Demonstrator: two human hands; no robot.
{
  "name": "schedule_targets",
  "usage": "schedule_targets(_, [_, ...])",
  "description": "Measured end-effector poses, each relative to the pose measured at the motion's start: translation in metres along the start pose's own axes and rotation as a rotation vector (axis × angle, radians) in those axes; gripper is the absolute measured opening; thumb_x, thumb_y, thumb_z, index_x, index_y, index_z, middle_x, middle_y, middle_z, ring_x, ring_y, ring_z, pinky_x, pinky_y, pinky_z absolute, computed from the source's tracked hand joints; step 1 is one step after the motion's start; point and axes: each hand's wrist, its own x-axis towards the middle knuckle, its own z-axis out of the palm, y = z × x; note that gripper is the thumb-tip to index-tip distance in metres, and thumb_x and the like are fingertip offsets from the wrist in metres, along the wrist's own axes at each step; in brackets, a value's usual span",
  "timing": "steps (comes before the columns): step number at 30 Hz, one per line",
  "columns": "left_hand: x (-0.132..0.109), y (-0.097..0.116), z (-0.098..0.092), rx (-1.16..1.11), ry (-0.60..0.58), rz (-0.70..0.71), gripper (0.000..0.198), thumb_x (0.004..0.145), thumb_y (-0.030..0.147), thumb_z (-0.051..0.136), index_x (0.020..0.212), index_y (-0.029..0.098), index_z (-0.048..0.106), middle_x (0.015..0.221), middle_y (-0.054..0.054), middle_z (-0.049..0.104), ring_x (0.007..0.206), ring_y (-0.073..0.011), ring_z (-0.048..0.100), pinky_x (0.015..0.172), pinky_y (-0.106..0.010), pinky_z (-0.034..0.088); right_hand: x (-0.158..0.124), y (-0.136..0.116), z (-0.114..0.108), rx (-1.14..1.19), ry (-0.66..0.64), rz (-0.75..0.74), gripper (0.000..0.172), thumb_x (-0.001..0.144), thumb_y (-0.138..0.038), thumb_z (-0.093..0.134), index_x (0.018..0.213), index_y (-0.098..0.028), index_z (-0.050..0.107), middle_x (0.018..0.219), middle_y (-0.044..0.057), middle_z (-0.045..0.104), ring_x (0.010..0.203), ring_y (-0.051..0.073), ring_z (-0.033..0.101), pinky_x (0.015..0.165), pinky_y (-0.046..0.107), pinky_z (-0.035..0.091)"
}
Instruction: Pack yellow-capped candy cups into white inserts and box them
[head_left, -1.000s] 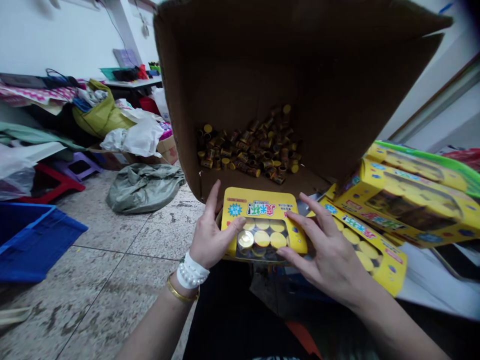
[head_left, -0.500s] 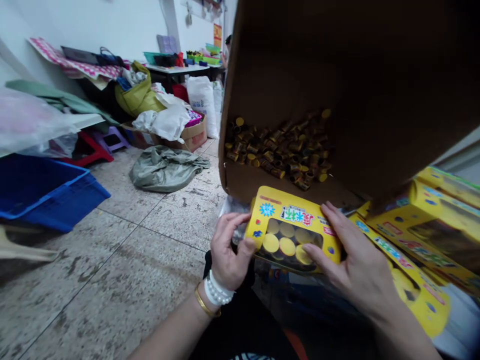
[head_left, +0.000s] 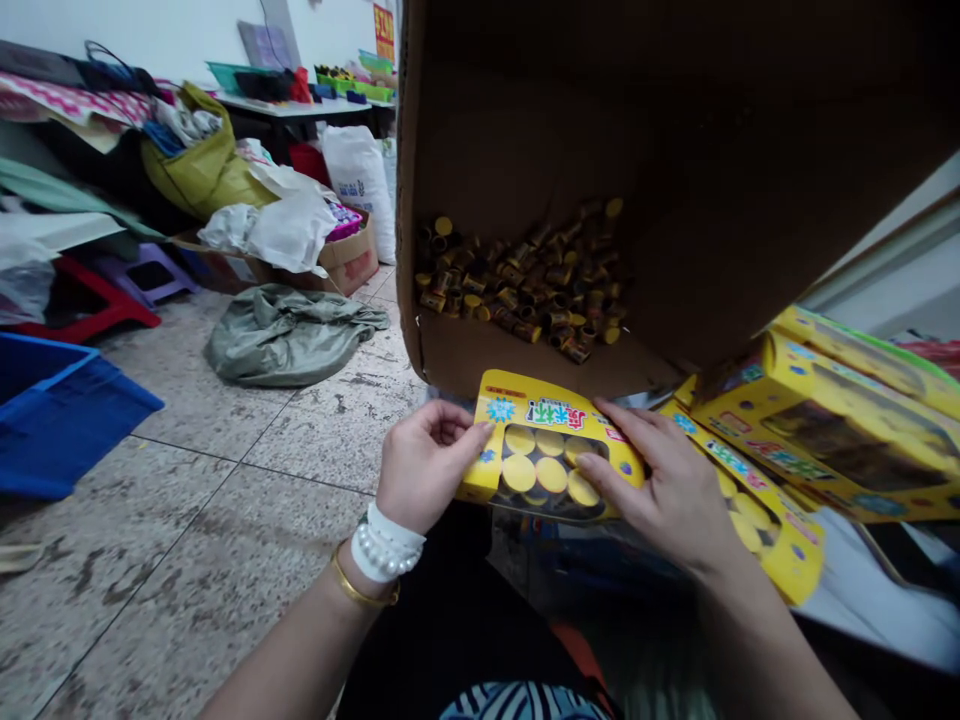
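I hold a small yellow window box (head_left: pixel 551 450) with both hands, just below a big cardboard carton. Through its clear window I see several yellow round caps. My left hand (head_left: pixel 424 462) grips the box's left end, fingers curled round it. My right hand (head_left: pixel 664 485) lies over the right side, fingers pressed on the window and the top edge. The cardboard carton (head_left: pixel 675 150) stands tipped on its side, open toward me. A heap of several small gold and black cylinders (head_left: pixel 525 285) lies inside it.
More yellow window boxes (head_left: pixel 825 420) lie stacked to the right. On the tiled floor lie a grey-green bag (head_left: pixel 289 335) and a blue crate (head_left: pixel 52 410). Bags, a red stool (head_left: pixel 82 310) and cluttered tables stand along the far wall.
The view has swung from side to side. My left hand has moved from lying flat on the box's front to gripping its left end. Both hands still hold the yellow box.
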Motion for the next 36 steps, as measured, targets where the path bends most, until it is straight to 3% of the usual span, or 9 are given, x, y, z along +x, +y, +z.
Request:
schedule_targets(2, [0.005, -0.002, 0.001, -0.064, -0.037, -0.055, 0.030, 0.076, 0.036, 0.075, 0.089, 0.020, 0.054, 0.063, 0.003, 0.059, 0.057, -0.0145, 0.055, 0.054, -0.029, 0.046, 0.001, -0.001, -0.001, -0.013, -0.001, -0.003, 0.061, 0.092, -0.057, 0.057, 0.130, -0.009, 0.065, 0.117, 0.017, 0.070, 0.105, 0.030, 0.064, 0.094, 0.045, 0.054])
schedule_targets(5, [0.010, 0.003, 0.001, 0.045, -0.087, 0.089, 0.028, 0.082, 0.027, 0.065, 0.105, 0.020, 0.051, 0.072, 0.002, 0.057, 0.063, -0.0158, 0.056, 0.059, -0.032, 0.050, 0.003, -0.001, -0.003, -0.022, -0.014, -0.004, 0.060, 0.093, -0.057, 0.055, 0.128, -0.010, 0.066, 0.115, 0.017, 0.070, 0.103, 0.030, 0.064, 0.093, 0.044, 0.054])
schedule_targets(7, [0.014, 0.011, 0.002, 0.239, -0.083, 0.275, 0.036, 0.082, 0.018, 0.060, 0.117, 0.017, 0.054, 0.098, -0.008, 0.064, 0.087, -0.0220, 0.063, 0.078, -0.041, 0.055, 0.004, -0.001, -0.003, -0.013, -0.021, 0.010, 0.060, 0.092, -0.058, 0.056, 0.127, -0.011, 0.067, 0.112, 0.016, 0.070, 0.101, 0.029, 0.065, 0.091, 0.043, 0.055])
schedule_targets(11, [0.029, 0.025, 0.009, 0.555, -0.140, 0.606, 0.046, 0.083, 0.010, 0.055, 0.129, 0.011, 0.058, 0.142, -0.019, 0.054, 0.133, -0.0315, 0.048, 0.112, -0.054, 0.039, 0.001, -0.001, 0.000, 0.038, 0.024, 0.077, 0.062, 0.089, -0.059, 0.061, 0.130, -0.013, 0.065, 0.114, 0.015, 0.069, 0.102, 0.028, 0.066, 0.091, 0.043, 0.055])
schedule_targets(14, [0.041, 0.027, 0.014, 0.602, -0.290, 0.638, 0.042, 0.088, 0.028, 0.064, 0.125, 0.008, 0.063, 0.126, -0.018, 0.067, 0.121, -0.0321, 0.058, 0.106, -0.052, 0.047, 0.001, -0.001, 0.001, 0.068, 0.052, 0.117, 0.061, 0.088, -0.058, 0.062, 0.129, -0.013, 0.066, 0.115, 0.015, 0.070, 0.102, 0.028, 0.067, 0.091, 0.042, 0.055])
schedule_targets(17, [0.047, 0.023, 0.016, 0.602, -0.300, 0.632, 0.047, 0.083, 0.041, 0.072, 0.118, 0.009, 0.068, 0.116, -0.016, 0.072, 0.112, -0.0331, 0.063, 0.099, -0.053, 0.051, 0.005, -0.001, 0.001, 0.103, 0.040, 0.148, 0.053, 0.089, -0.056, 0.063, 0.121, -0.015, 0.071, 0.110, 0.013, 0.072, 0.100, 0.027, 0.067, 0.091, 0.042, 0.054])
schedule_targets(23, [0.048, 0.019, 0.012, 0.634, -0.361, 0.704, 0.074, 0.077, 0.066, 0.070, 0.123, 0.007, 0.066, 0.124, -0.019, 0.071, 0.128, -0.0397, 0.054, 0.105, -0.061, 0.045, 0.013, 0.004, 0.000, 0.102, 0.010, 0.082, 0.057, 0.090, -0.052, 0.063, 0.126, -0.008, 0.068, 0.113, 0.016, 0.071, 0.104, 0.029, 0.065, 0.092, 0.045, 0.055])
schedule_targets(30, [0.047, 0.022, 0.013, 0.550, -0.329, 0.680, 0.047, 0.077, 0.050, 0.078, 0.104, 0.013, 0.070, 0.104, -0.014, 0.074, 0.118, -0.0356, 0.060, 0.098, -0.055, 0.049, 0.009, 0.005, 0.003, 0.160, 0.141, 0.042, 0.049, 0.087, -0.049, 0.071, 0.120, -0.013, 0.072, 0.108, 0.014, 0.074, 0.098, 0.026, 0.067, 0.087, 0.042, 0.056])
schedule_targets(36, [0.043, 0.026, 0.014, 0.523, -0.269, 0.733, 0.034, 0.084, 0.040, 0.072, 0.103, 0.013, 0.066, 0.100, -0.012, 0.066, 0.098, -0.0289, 0.058, 0.088, -0.050, 0.049, 0.008, 0.003, 0.004, 0.314, 0.152, 0.191, 0.037, 0.084, -0.045, 0.075, 0.110, -0.018, 0.076, 0.103, 0.009, 0.074, 0.093, 0.022, 0.068, 0.084, 0.037, 0.056])
